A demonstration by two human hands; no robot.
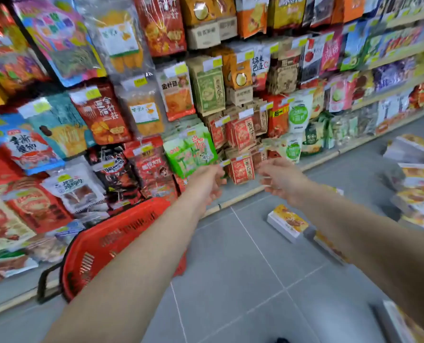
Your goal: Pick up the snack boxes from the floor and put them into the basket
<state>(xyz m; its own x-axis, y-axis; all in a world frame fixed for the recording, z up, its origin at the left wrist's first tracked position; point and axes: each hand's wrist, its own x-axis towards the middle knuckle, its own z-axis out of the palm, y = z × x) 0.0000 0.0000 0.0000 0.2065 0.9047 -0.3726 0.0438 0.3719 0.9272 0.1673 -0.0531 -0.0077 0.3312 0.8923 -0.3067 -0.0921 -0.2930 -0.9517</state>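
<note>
The floor [243,268] is grey tile with thin pale grout lines, running down a shop aisle. Along the left and back stands a tall shelf unit [275,184] with a pale wooden base edge, packed with hanging snack bags in red, green, orange and blue, each with a small yellow-and-white price tag.

A red plastic shopping basket [112,243] sits on the floor against the foot of the shelves, tilted toward the aisle, with a black handle [45,283] at its lower left. The left forearm crosses in front of it and hides its right side, so what it holds cannot be seen.

Both bare arms stretch forward. The left hand [207,181] is loosely curled with nothing visible in it. The right hand [280,180] has its fingers spread apart and is empty; motion blur softens both.

1 white-and-yellow snack box [287,222] lies flat on the tiles below the right hand, well apart from the basket. A second box [329,246] lies just beside it, partly covered by the right forearm. A stack of similar boxes [416,179] rises at the right edge, blurred and cut off by the frame. Another box [403,323] shows at the bottom right corner, also cut off.
</note>
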